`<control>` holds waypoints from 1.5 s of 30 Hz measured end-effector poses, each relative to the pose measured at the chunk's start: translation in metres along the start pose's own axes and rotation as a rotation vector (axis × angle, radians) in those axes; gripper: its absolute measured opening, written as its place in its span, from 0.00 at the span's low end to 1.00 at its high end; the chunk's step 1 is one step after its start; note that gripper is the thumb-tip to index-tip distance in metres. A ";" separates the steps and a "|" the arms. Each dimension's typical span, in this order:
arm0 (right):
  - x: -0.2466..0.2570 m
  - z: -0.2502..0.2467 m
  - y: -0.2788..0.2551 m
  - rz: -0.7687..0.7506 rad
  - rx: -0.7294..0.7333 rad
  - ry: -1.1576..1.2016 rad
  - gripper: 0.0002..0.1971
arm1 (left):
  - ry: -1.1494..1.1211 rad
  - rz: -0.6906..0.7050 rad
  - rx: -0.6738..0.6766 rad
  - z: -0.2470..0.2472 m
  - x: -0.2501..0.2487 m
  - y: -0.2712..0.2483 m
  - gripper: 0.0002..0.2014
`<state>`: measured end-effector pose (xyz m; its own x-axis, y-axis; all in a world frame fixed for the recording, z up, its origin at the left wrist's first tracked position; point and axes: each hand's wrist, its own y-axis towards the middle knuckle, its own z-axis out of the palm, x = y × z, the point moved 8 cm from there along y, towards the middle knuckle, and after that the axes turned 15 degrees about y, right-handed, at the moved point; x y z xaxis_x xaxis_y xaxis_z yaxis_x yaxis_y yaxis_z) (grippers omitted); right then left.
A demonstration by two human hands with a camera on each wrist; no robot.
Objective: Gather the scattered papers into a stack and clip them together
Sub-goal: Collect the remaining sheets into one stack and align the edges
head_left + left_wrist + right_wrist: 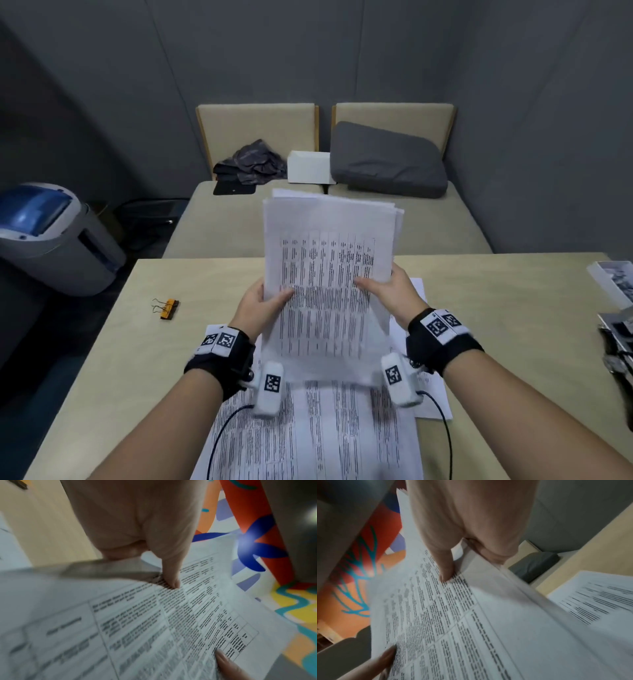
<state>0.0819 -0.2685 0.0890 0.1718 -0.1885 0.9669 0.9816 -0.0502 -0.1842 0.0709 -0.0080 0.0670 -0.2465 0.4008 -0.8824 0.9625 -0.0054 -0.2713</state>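
1. Both hands are holding the stack [329, 260] upright above the worktop [513, 308]: the left hand [262, 305] is pinching its left edge and the right hand [394, 287] its right edge, thumbs lying on the printed face.
2. The top edges are fanning unevenly, so sheets are at risk of slipping out if either grip is loosening while squaring.
3. More papers [325, 428] are lying flat below the hands, one poking out on the right; clipping now would be leaving them out.
4. The clip [166, 308] is sitting well apart on the left, so reaching it means one hand is carrying the whole stack, which is likely to sag or splay.
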 end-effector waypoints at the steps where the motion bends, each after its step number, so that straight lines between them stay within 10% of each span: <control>1: -0.011 -0.002 -0.001 0.031 0.001 -0.030 0.21 | 0.017 -0.041 0.034 0.003 0.014 -0.001 0.21; 14: -0.126 -0.117 -0.041 0.412 -0.195 -0.461 0.16 | 0.677 -0.799 -0.112 -0.057 0.205 -0.068 0.59; 25: -0.150 -0.128 -0.035 0.584 -0.311 -0.703 0.20 | 0.834 -0.914 -0.024 -0.052 0.226 -0.064 0.45; 33: -0.153 -0.130 -0.029 0.705 -0.259 -0.809 0.27 | 0.680 -0.647 0.015 -0.048 0.211 -0.046 0.20; 45: -0.150 -0.136 -0.040 0.739 -0.321 -0.744 0.36 | 0.916 -0.143 -0.450 -0.123 0.051 -0.014 0.04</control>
<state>0.0058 -0.3714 -0.0724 0.8220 0.3564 0.4441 0.5671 -0.4419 -0.6951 0.0590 0.1254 0.0731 -0.3620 0.9165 -0.1701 0.9309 0.3649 -0.0150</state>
